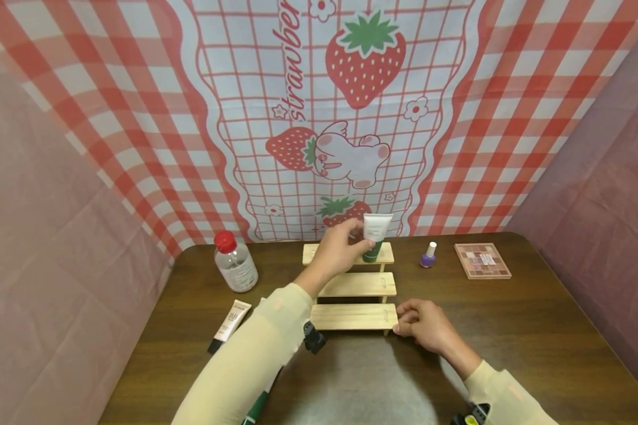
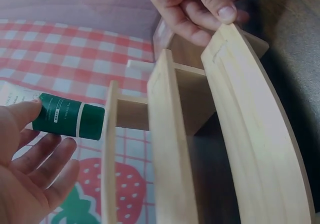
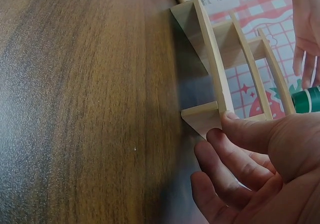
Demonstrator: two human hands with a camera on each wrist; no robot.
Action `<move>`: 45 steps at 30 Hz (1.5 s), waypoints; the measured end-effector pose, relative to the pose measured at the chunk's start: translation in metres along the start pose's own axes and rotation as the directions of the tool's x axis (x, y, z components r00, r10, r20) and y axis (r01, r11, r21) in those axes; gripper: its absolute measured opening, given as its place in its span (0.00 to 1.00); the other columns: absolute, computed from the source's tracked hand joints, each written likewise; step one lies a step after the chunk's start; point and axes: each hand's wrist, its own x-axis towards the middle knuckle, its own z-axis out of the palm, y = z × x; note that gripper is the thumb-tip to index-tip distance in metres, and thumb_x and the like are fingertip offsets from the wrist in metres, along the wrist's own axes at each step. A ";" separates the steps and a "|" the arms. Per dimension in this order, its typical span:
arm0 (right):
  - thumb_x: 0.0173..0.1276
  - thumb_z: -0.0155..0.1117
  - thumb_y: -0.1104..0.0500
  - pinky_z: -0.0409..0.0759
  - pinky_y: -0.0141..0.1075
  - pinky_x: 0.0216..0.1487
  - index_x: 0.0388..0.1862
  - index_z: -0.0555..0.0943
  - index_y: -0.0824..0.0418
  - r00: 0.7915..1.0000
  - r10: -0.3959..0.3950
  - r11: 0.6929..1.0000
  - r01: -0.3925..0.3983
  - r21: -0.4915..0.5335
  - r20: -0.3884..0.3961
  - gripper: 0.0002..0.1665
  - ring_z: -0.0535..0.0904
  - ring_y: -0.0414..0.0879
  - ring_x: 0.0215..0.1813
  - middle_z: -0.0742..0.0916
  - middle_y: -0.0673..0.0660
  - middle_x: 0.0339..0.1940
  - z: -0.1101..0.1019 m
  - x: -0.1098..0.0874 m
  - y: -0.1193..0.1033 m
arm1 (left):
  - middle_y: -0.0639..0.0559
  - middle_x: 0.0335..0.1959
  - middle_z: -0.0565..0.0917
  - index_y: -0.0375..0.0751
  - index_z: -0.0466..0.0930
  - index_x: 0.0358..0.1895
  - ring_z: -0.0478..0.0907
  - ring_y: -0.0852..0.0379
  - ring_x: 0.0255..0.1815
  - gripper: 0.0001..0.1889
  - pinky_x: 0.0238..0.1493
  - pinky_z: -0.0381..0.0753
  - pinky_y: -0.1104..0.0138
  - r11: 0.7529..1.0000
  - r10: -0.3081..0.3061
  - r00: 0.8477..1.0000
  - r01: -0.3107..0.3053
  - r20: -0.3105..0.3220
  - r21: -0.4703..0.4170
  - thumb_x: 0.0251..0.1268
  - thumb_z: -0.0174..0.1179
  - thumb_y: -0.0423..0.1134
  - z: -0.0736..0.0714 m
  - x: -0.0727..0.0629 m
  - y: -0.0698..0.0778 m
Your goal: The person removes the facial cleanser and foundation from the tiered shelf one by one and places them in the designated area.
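Observation:
My left hand [image 1: 340, 245] pinches a white and green squeeze tube [image 1: 377, 229] between thumb and fingers. The tube stands cap-down at the right part of the top tier of a three-step wooden display stand [image 1: 353, 317]. In the left wrist view, the green cap end of the tube [image 2: 70, 116] is right at the top tier's edge. My right hand [image 1: 425, 323] holds the right end of the lowest tier. Its thumb lies on the board's edge, with the fingers curled by the board's end in the right wrist view. Part of the top tier is hidden behind my left hand.
A clear bottle with a red cap [image 1: 239, 268] and a BB cream tube [image 1: 231, 321] are on the left. Purple nail polish [image 1: 427, 258] and an eyeshadow palette [image 1: 482, 261] lie right. A green-ended item [image 1: 256, 408] is partly under my left arm. Strawberry-print cloth [image 1: 441, 147] hangs behind.

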 end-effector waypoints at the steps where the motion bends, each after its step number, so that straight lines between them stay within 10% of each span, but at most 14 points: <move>1: 0.59 0.77 0.66 0.79 0.38 0.25 0.49 0.82 0.70 1.000 -0.005 1.000 0.005 0.002 0.003 0.20 0.81 0.44 0.28 0.90 0.56 0.32 0.000 0.000 0.000 | 0.55 0.47 0.86 0.50 0.81 0.56 0.82 0.57 0.48 0.15 0.45 0.84 0.63 1.000 0.007 1.000 -0.007 0.003 -0.003 0.71 0.66 0.49 -0.002 -0.002 0.000; 19: 0.60 0.76 0.67 0.80 0.38 0.26 0.49 0.82 0.70 1.000 0.005 1.000 -0.005 -0.005 0.001 0.19 0.82 0.45 0.28 0.90 0.55 0.32 -0.001 0.002 0.003 | 0.52 0.50 0.88 0.48 0.83 0.58 0.85 0.56 0.48 0.15 0.48 0.86 0.60 0.990 0.118 0.989 -0.125 -0.092 -0.070 0.71 0.67 0.43 -0.080 -0.087 -0.007; 31: 0.60 0.77 0.66 0.79 0.38 0.25 0.49 0.81 0.71 1.000 -0.014 1.000 0.014 -0.016 0.018 0.20 0.82 0.47 0.28 0.90 0.56 0.32 -0.003 0.002 -0.001 | 0.46 0.42 0.90 0.41 0.84 0.57 0.86 0.58 0.41 0.18 0.42 0.86 0.67 0.996 0.026 0.989 -0.038 -0.148 -0.080 0.65 0.71 0.34 -0.124 -0.157 -0.055; 45: 0.59 0.76 0.66 0.80 0.39 0.26 0.49 0.81 0.69 1.000 0.015 1.000 -0.015 -0.014 0.016 0.20 0.82 0.47 0.29 0.91 0.55 0.33 -0.001 0.003 0.000 | 0.50 0.35 0.89 0.37 0.82 0.56 0.85 0.62 0.34 0.17 0.34 0.85 0.67 0.988 -0.137 0.988 0.131 -0.067 -0.082 0.66 0.70 0.36 -0.147 -0.233 -0.110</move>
